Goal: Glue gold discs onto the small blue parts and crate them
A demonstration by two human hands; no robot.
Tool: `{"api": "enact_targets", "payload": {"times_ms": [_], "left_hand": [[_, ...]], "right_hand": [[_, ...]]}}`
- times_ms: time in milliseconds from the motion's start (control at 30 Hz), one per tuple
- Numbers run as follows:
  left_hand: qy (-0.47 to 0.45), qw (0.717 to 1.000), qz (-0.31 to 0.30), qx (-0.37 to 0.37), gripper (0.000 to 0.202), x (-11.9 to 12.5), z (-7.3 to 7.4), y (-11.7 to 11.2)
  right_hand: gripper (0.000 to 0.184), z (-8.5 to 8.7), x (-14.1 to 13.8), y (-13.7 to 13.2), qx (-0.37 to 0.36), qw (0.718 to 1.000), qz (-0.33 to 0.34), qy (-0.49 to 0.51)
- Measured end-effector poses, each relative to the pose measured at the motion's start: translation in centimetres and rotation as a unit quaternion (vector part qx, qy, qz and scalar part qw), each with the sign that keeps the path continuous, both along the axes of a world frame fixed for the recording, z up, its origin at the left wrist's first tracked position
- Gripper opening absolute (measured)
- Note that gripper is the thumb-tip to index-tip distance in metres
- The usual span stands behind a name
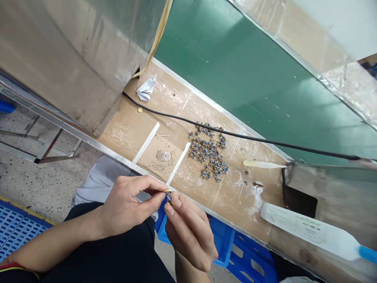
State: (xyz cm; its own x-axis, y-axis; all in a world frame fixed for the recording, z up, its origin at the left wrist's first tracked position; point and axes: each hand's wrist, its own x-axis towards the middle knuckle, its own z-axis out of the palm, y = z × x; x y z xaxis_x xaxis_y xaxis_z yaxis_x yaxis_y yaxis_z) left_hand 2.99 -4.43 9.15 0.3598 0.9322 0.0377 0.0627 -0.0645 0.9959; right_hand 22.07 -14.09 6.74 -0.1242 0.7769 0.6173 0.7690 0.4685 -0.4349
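Nearest, over a dark-clothed lap: left hand (129, 204), grip of thumb and forefinger clamped on a small part (168, 193), brass and blue; just right of it, right hand (188, 232), fingertips closed on the same small part from the near side; both held together just off the near edge of the counter (129, 125), probably for steadiness and a close view, clear of the clutter beyond.

Far left, blue pallet (14, 228) on the floor; above it, metal housing (73, 59) overhanging the counter's left end, closing off that side.

On the counter, left to right:
- crumpled paper (146, 89) far back beside the housing;
- two white tape strips (145, 144) framing a clear disc (163, 156), seemingly to mark a spot;
- loose pile of like parts (207, 151) mid-counter, within easy reach yet back from the near edge, likely against rolling off;
- black cable (235, 134) running along the far side, crossing the pile's far fringe;
- pale stick (262, 164) right of the pile;
- white labelled tube (309, 230) at near right, along the edge.

Beyond, green belt (250, 70); below the hands, blue crate (224, 243).

Open room: bare strip between tape and pile, and along the near edge.
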Motion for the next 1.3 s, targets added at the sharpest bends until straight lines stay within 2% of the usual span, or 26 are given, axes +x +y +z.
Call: {"api": "enact_targets", "payload": {"times_ms": [200, 600, 767, 867, 933, 1000, 1100, 1300], "left_hand": [[0.009, 0.999, 0.026, 0.030, 0.014, 0.3, -0.1, -0.2], [0.022, 0.998, 0.010, 0.061, 0.014, 0.3, -0.5, -0.3], [0.029, 0.998, 0.014, 0.045, 0.014, 0.2, -0.9, -0.2], [0.032, 0.999, 0.005, -0.011, 0.013, 0.1, -1.1, 0.0], [0.035, 0.998, -0.008, -0.053, 0.013, 0.0, -1.1, 0.0], [0.039, 0.996, -0.022, -0.071, 0.011, 0.0, -1.1, 0.0], [0.048, 0.995, -0.047, -0.071, 0.008, 0.2, -1.0, -0.1], [0.064, 0.996, -0.064, -0.028, 0.011, 0.9, -0.9, -0.2]], "right_hand": [[0.063, 0.2, -0.3, 0.1, 0.000, 1.000, 0.002, 0.001], [0.063, 0.0, -0.9, 0.3, 0.016, 1.000, -0.006, 0.017], [0.057, -0.4, -1.4, 1.3, 0.042, 0.999, -0.010, 0.026], [0.051, -0.6, -1.2, 2.1, 0.049, 0.995, -0.015, 0.085], [0.049, -0.3, -0.8, 2.6, 0.018, 0.988, -0.047, 0.147], [0.045, 0.0, -0.4, 2.9, -0.055, 0.976, -0.075, 0.198], [0.032, 0.5, -0.3, 3.3, -0.140, 0.958, -0.061, 0.243], [0.035, 0.4, -0.5, 3.4, -0.128, 0.945, -0.033, 0.301]]}}
